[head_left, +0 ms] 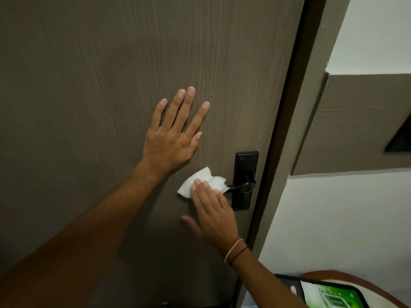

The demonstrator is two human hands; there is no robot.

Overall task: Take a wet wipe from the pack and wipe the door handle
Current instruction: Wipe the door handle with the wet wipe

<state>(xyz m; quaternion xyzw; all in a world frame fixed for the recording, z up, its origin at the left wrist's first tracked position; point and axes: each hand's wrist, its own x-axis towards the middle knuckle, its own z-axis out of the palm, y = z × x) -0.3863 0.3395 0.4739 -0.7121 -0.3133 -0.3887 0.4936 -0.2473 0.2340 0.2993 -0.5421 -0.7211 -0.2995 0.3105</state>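
I had my left hand [171, 138] spread flat against the brown wood-grain door [89, 85], fingers apart, holding nothing. My right hand [211, 210] pressed the white wet wipe [200, 178] over the black lever door handle [241, 187], fingers closed over it. The green wipe pack [331, 296] lay low right.

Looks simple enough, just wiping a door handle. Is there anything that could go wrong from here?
Possibly. The right hand holds the wet wipe with flat fingers only, so it might slip off the black door handle. Pushing the lever down could unlatch the door, and the left hand leaning on it might swing it away.
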